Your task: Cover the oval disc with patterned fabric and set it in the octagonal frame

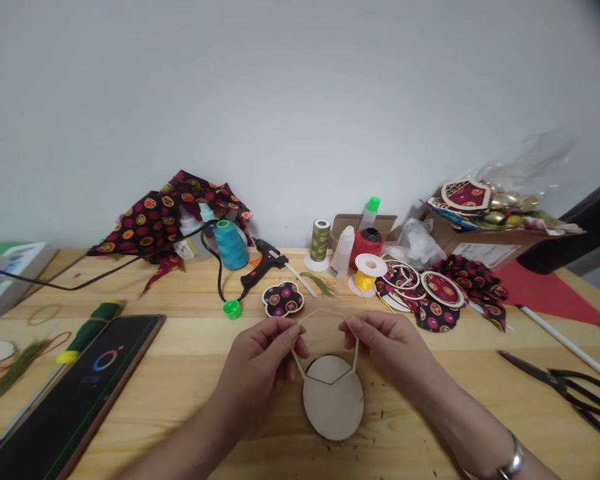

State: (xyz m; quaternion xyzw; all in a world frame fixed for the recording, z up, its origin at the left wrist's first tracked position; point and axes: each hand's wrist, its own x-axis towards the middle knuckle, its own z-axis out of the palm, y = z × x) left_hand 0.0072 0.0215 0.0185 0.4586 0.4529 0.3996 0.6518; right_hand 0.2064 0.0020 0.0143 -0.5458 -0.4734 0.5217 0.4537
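Observation:
My left hand (263,353) and my right hand (387,347) pinch the two sides of a thin pale wooden hexagon frame (325,312), held just above the table. Under its lower edge lies a round plain wooden disc (334,407) on the tabletop. A flower-shaped piece covered in dark patterned fabric (283,299) rests just beyond the frame. My right wrist wears a silver bracelet (514,460).
A black glue gun (265,262), a green cap (233,309), thread spools in teal (230,244), olive (320,241), red (367,244) and yellow (366,275), patterned fabric (165,213), black scissors (570,393), a dark tablet (75,393) and a cardboard box (490,243) crowd the wooden table (180,400).

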